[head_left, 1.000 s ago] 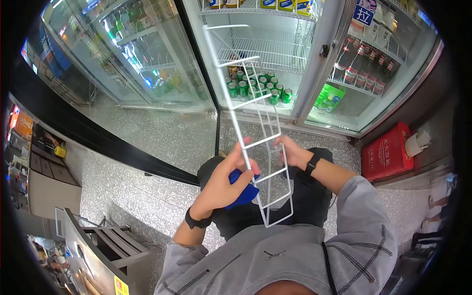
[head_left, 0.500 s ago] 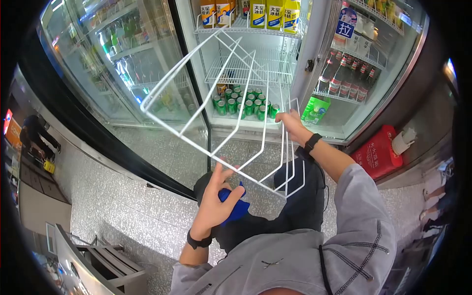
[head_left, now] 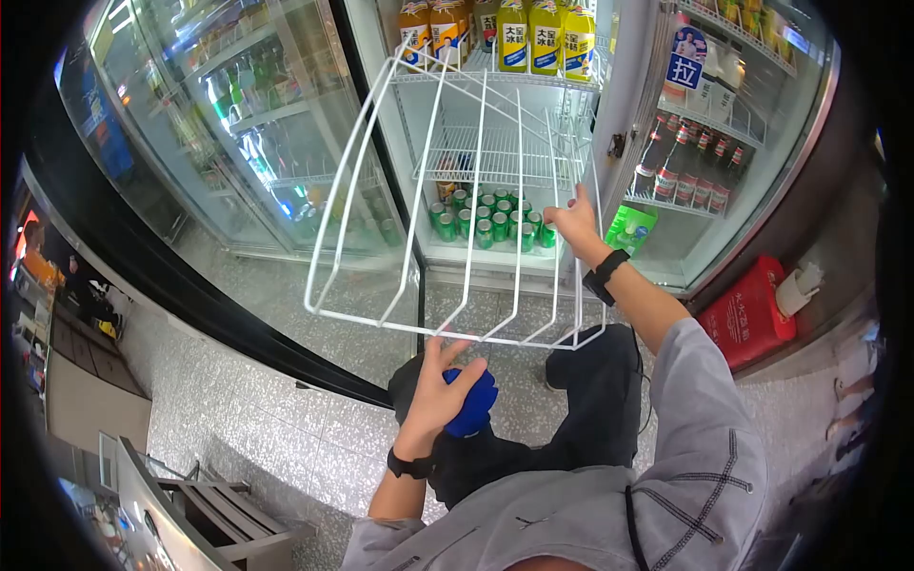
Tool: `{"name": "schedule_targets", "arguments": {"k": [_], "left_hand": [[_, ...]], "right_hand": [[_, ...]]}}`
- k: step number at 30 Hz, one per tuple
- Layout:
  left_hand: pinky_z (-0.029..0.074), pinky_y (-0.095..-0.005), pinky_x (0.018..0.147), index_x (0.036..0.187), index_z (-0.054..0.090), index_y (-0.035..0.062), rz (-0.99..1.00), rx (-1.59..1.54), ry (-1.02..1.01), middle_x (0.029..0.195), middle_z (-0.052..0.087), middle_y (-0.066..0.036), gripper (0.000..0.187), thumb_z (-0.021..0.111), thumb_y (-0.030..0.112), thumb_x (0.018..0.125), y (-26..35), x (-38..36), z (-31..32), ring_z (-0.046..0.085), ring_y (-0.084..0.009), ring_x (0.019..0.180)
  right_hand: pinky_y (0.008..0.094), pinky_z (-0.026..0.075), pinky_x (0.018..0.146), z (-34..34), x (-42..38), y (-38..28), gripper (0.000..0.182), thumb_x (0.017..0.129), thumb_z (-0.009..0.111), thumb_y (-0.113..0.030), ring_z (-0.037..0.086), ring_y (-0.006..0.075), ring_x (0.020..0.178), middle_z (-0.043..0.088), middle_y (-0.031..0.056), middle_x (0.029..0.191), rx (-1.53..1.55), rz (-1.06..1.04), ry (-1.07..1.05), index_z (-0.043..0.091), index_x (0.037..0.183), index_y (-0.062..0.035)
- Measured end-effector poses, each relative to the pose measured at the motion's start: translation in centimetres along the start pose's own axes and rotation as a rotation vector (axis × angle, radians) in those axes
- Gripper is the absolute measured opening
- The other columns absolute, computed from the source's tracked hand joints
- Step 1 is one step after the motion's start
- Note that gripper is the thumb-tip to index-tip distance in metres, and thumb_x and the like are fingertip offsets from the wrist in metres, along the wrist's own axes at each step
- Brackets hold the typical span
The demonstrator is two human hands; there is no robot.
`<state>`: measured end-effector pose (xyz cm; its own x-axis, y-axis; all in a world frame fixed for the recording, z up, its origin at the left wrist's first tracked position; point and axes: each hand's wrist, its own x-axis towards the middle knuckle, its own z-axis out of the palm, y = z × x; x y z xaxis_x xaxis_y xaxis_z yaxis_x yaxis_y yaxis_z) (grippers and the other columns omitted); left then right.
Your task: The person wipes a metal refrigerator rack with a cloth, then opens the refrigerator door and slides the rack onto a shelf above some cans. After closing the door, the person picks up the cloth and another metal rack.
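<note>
A white wire rack [head_left: 466, 285] is held up tilted in front of the open fridge. At its right end my right hand [head_left: 579, 226] closes round the side wires. Below the front rail is my left hand [head_left: 440, 388], its upper fingertips against the rail and its thumb held out. A blue cloth [head_left: 473, 404] bunches at the left palm, the lower fingers hidden behind it. Through the rack, green cans [head_left: 485, 228] show on the fridge floor, below a wire shelf [head_left: 457, 164].
The glass door [head_left: 286, 190] stands open at the left. Yellow and orange bottles [head_left: 512, 38] fill the upper shelf. More bottles [head_left: 666, 181] stand at the right, above a red box [head_left: 747, 319]. Another person [head_left: 90, 295] is at the far left.
The rack has tilted, its left end swinging down and its front rail now nearly level. My left hand and the blue cloth have moved slightly right; the right hand keeps its hold.
</note>
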<state>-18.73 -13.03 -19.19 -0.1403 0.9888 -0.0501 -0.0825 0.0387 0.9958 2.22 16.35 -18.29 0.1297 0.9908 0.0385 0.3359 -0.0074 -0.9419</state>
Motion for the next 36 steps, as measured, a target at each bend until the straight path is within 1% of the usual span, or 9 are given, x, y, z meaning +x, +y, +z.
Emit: {"name": "schedule_targets", "arguments": {"k": [5, 17, 18, 21, 22, 26, 29, 32, 36], "left_hand": [[0.043, -0.0278, 0.094, 0.142, 0.032, -0.0042, -0.130, -0.043, -0.026, 0.126, 0.060, -0.014, 0.070, 0.072, 0.015, 0.088, -1.7, 1.6, 1.0, 0.053, -0.0162, 0.114], [0.052, -0.0271, 0.081, 0.144, 0.031, -0.0008, -0.271, -0.181, 0.060, 0.122, 0.058, -0.015, 0.072, 0.073, 0.016, 0.087, -1.9, 7.6, -0.2, 0.061, -0.0181, 0.103], [0.053, -0.0260, 0.074, 0.137, 0.040, -0.0049, -0.240, -0.200, 0.084, 0.113, 0.062, -0.015, 0.064, 0.072, 0.018, 0.087, -1.7, 7.9, -0.1, 0.063, -0.0172, 0.095], [0.052, -0.0251, 0.066, 0.124, 0.050, -0.0084, -0.408, -0.144, -0.024, 0.101, 0.064, -0.013, 0.052, 0.072, 0.022, 0.088, -0.5, 10.2, -0.7, 0.064, -0.0156, 0.085], [0.051, -0.0252, 0.060, 0.111, 0.056, -0.0083, -0.423, -0.156, 0.000, 0.094, 0.065, -0.010, 0.043, 0.072, 0.025, 0.089, -1.5, 11.0, -0.4, 0.063, -0.0142, 0.077], [0.051, -0.0253, 0.062, 0.112, 0.057, -0.0035, -0.359, -0.262, 0.049, 0.096, 0.064, -0.011, 0.040, 0.074, 0.024, 0.087, -3.1, 11.9, 1.8, 0.063, -0.0139, 0.079], [0.050, -0.0264, 0.077, 0.125, 0.051, -0.0041, -0.377, -0.254, 0.005, 0.108, 0.063, -0.011, 0.051, 0.074, 0.021, 0.087, -4.0, 11.8, 0.9, 0.060, -0.0139, 0.092], [0.053, -0.0271, 0.074, 0.133, 0.045, -0.0051, -0.367, -0.225, 0.010, 0.113, 0.063, -0.013, 0.056, 0.071, 0.018, 0.089, -2.4, 11.0, 1.2, 0.064, -0.0157, 0.091], [0.051, -0.0273, 0.080, 0.135, 0.042, -0.0059, -0.292, -0.155, 0.020, 0.116, 0.063, -0.013, 0.058, 0.070, 0.017, 0.090, -2.9, 10.0, 1.5, 0.062, -0.0158, 0.099]], "right_hand": [[0.0386, 0.044, 0.101, -0.3, 1.2, 0.9, 0.110, 0.056, 0.074, -0.017, 0.050, 0.0387, 0.125, 0.046, 0.0319, 0.136, -0.118, -0.029, 0.003, 0.021, 0.148, 0.0088], [0.0400, 0.049, 0.094, 2.5, 5.2, 1.9, 0.107, 0.057, 0.075, -0.019, 0.060, 0.0398, 0.109, 0.057, 0.0338, 0.120, -0.183, -0.005, 0.012, 0.023, 0.144, 0.0154], [0.0407, 0.049, 0.094, 2.8, 6.2, 2.7, 0.106, 0.057, 0.075, -0.019, 0.060, 0.0408, 0.109, 0.057, 0.0344, 0.120, -0.193, -0.001, 0.008, 0.024, 0.144, 0.0156], [0.0415, 0.048, 0.094, 3.2, 8.5, 4.5, 0.105, 0.059, 0.076, -0.023, 0.059, 0.0430, 0.112, 0.056, 0.0365, 0.121, -0.245, -0.040, 0.017, 0.025, 0.142, 0.0161], [0.0415, 0.048, 0.095, 3.2, 9.3, 4.8, 0.106, 0.059, 0.077, -0.023, 0.058, 0.0432, 0.113, 0.055, 0.0368, 0.121, -0.253, -0.065, 0.022, 0.025, 0.142, 0.0161], [0.0410, 0.047, 0.095, 2.4, 9.7, 3.1, 0.106, 0.058, 0.078, -0.025, 0.057, 0.0426, 0.115, 0.053, 0.0366, 0.124, -0.250, -0.100, -0.009, 0.027, 0.142, 0.0166], [0.0394, 0.049, 0.091, 2.7, 10.6, 4.4, 0.105, 0.057, 0.077, -0.024, 0.061, 0.0396, 0.109, 0.058, 0.0347, 0.117, -0.265, -0.112, 0.008, 0.028, 0.140, 0.0178], [0.0386, 0.050, 0.090, 2.1, 9.3, 2.7, 0.106, 0.056, 0.077, -0.024, 0.062, 0.0392, 0.108, 0.060, 0.0340, 0.114, -0.268, -0.075, -0.009, 0.029, 0.141, 0.0172], [0.0387, 0.050, 0.090, 2.2, 9.3, 3.5, 0.107, 0.055, 0.077, -0.024, 0.061, 0.0401, 0.109, 0.060, 0.0335, 0.114, -0.312, -0.098, 0.013, 0.028, 0.142, 0.0162]]}}
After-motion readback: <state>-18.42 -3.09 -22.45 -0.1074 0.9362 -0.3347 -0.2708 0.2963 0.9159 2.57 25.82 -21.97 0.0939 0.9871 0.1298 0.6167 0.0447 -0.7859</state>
